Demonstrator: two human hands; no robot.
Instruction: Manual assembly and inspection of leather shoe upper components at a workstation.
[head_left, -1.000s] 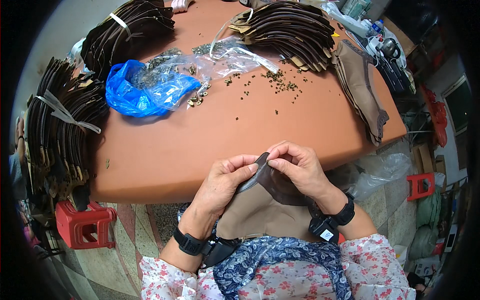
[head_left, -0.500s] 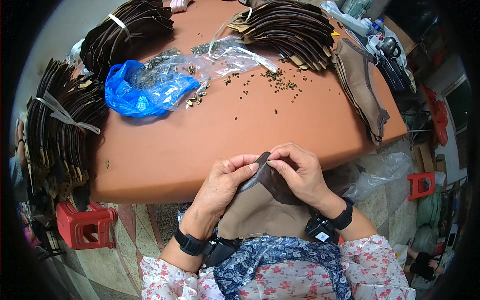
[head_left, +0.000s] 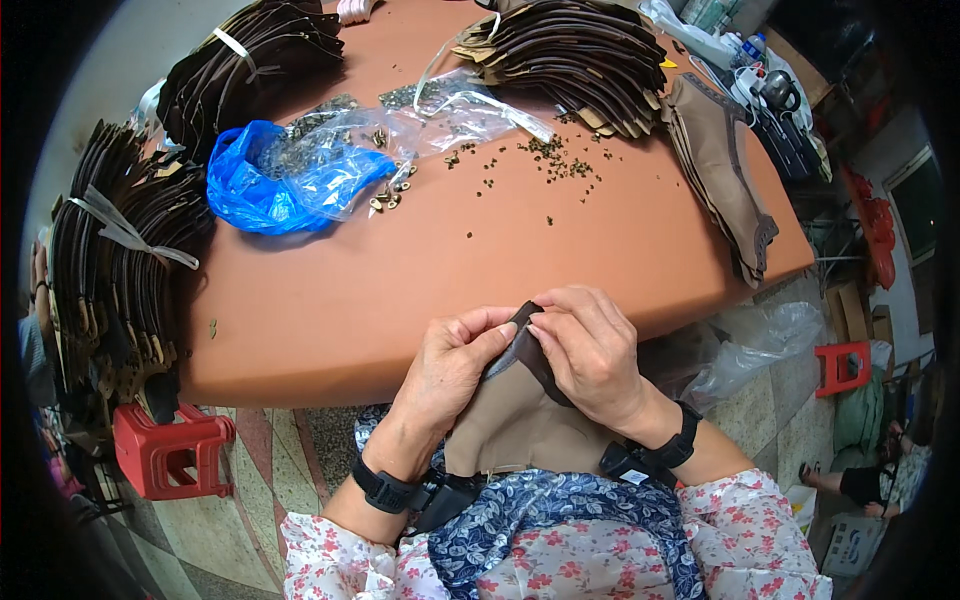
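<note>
A shoe upper piece, dark brown leather with a tan lining, hangs between my hands above my lap, at the table's near edge. My left hand pinches its dark edge strip between thumb and forefinger. Right beside that pinch, my right hand is closed on the tip of the same strip, thumb and fingertips pressed together. Whether a small metal part sits between the right fingertips cannot be made out. Small dark metal fittings lie scattered farther back on the brown table.
Tied bundles of dark shoe pieces stand at the left, back left and back right. Tan pieces lie at the right edge. A blue plastic bag holds metal fittings. Red stools stand below; a person is at far right.
My right hand has rolled over and shifted slightly left, its fingers closing in on the strip's tip. The left hand keeps its pinch. At far right, the other person has moved further into view.
</note>
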